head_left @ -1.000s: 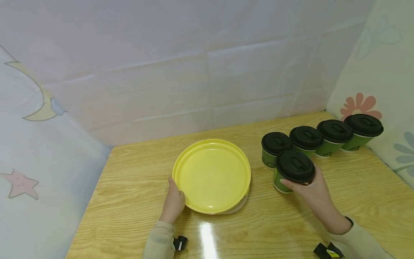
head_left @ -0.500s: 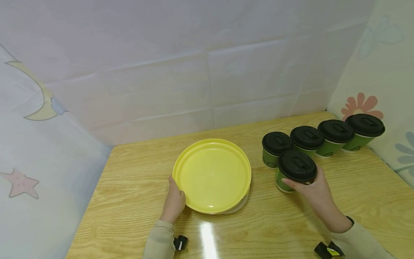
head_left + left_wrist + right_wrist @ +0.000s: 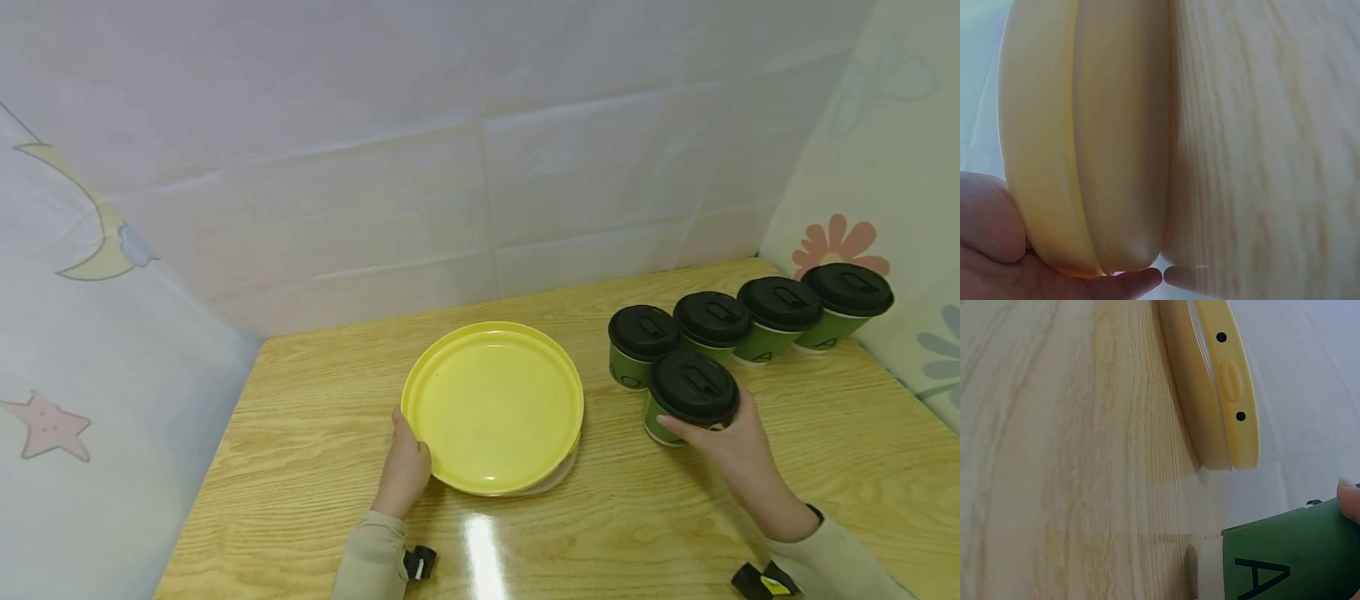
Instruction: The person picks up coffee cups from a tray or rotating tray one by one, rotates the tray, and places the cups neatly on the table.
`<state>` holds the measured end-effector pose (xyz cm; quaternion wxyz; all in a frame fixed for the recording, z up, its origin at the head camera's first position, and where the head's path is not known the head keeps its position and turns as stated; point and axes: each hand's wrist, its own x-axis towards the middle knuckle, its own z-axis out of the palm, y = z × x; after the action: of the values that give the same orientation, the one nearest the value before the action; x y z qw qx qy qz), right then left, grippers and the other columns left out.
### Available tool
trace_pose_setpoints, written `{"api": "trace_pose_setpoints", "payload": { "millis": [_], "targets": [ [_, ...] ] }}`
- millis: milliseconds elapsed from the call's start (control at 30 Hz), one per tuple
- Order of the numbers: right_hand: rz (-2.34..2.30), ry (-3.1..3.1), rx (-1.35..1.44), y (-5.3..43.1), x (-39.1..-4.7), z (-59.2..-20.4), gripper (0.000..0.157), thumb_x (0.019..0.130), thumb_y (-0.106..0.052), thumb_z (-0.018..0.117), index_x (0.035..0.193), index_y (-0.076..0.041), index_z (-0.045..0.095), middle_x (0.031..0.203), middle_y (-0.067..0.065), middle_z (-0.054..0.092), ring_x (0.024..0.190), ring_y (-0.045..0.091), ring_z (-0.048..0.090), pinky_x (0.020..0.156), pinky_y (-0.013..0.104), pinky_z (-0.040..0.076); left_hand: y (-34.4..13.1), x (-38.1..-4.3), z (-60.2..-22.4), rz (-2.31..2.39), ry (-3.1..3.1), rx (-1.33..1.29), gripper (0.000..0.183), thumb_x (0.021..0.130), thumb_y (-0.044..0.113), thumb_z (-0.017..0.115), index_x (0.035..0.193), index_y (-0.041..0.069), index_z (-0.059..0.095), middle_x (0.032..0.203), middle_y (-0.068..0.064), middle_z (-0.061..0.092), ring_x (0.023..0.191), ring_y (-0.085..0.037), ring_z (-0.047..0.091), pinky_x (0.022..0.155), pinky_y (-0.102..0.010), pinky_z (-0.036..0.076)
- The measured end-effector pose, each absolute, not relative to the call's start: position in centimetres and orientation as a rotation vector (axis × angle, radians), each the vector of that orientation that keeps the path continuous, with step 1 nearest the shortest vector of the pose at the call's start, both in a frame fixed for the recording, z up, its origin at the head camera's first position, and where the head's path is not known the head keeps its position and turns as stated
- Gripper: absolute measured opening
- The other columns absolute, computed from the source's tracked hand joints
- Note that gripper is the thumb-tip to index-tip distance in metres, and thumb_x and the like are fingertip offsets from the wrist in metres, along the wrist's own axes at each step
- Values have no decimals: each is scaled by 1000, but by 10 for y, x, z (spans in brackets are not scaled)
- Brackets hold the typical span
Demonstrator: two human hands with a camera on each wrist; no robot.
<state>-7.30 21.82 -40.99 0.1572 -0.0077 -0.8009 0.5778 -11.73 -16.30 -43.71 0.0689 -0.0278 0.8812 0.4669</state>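
Observation:
A round plastic food container with a yellow lid (image 3: 491,408) sits on the table, its pale base (image 3: 1125,137) showing under the rim in the left wrist view. At its near left side my left hand (image 3: 405,471) holds it, thumb and fingers against the edge. My right hand (image 3: 738,442) grips a green paper coffee cup (image 3: 1297,556) with a black lid (image 3: 693,386), thumb in front and the other fingers mostly hidden behind. The cup is nearly upright, its base at or just above the table. I cannot tell whether it touches.
Several similar lidded cups stand in a slanting row behind the held one, from the nearest cup (image 3: 643,333) to the far one (image 3: 847,292) by the right wall. A printed cloth (image 3: 375,167) hangs behind the wooden table (image 3: 300,450).
The gripped cup and my right hand have shifted slightly to the right. My left hand and the container stay essentially in place.

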Motion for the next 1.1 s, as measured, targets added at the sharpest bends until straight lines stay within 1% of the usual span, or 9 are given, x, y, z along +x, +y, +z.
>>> {"api": "trace_pose_setpoints", "payload": {
  "millis": [200,367,467,533,600,667,800,900,1100],
  "targets": [
    [1694,-2232,2,219,-72,-413,63,73,12,78,128,-8,57,113,-18,60,107,-1,53,86,11,38,-162,-119,-437,1447,2609,-90,64,95,-6,26,147,-14,-12,155,-34,-1,143,-44,8,113,-56,14],
    [1675,-2276,-73,221,-70,-416,64,76,9,77,132,-11,50,116,-17,54,109,-1,48,85,11,36,-163,-119,-437,1496,2574,-61,62,98,-5,23,147,-13,-13,156,-32,-2,144,-42,4,114,-54,10],
    [1674,-2357,-193,221,-67,-413,81,82,-2,77,148,-7,30,138,2,43,127,14,39,104,25,30,-163,-119,-435,1520,2561,-47,60,99,-4,22,146,-14,-14,155,-33,-2,144,-42,4,114,-55,10],
    [1710,-2400,-258,222,-65,-410,98,84,-9,75,154,-6,8,151,18,24,140,29,24,113,42,21,-164,-120,-433,1520,2556,-41,59,101,-1,21,146,-14,-14,155,-34,-3,143,-44,5,114,-55,10],
    [1756,-2409,-287,222,-63,-407,108,85,-12,75,154,-2,-8,155,29,7,142,44,10,112,61,11,-166,-121,-433,1518,2555,-31,58,102,1,22,146,-15,-14,154,-36,-3,142,-45,5,113,-56,10],
    [1782,-2421,-301,222,-62,-405,113,86,-14,74,151,-2,-17,155,32,-3,141,50,1,110,65,6,-167,-121,-433,1522,2546,-18,58,103,3,22,145,-15,-14,153,-36,-3,142,-47,5,113,-57,10],
    [1766,-2419,-291,222,-63,-403,111,85,-12,74,152,-1,-13,155,33,4,141,50,6,111,64,7,-169,-122,-434,1536,2527,7,59,104,4,22,146,-14,-15,154,-35,-5,142,-47,4,113,-57,10],
    [1748,-2409,-284,221,-63,-403,105,85,-9,74,154,0,-4,152,30,13,139,47,16,111,62,12,-170,-122,-433,1527,2523,-4,59,104,4,23,146,-13,-15,154,-35,-4,142,-46,4,113,-57,10],
    [1734,-2379,-299,219,-62,-405,97,84,-8,74,153,-1,6,143,18,25,126,27,33,105,63,23,-171,-119,-434,1512,2520,-36,60,104,5,24,147,-12,-15,155,-34,-1,142,-46,6,113,-57,11]
  ]
}}
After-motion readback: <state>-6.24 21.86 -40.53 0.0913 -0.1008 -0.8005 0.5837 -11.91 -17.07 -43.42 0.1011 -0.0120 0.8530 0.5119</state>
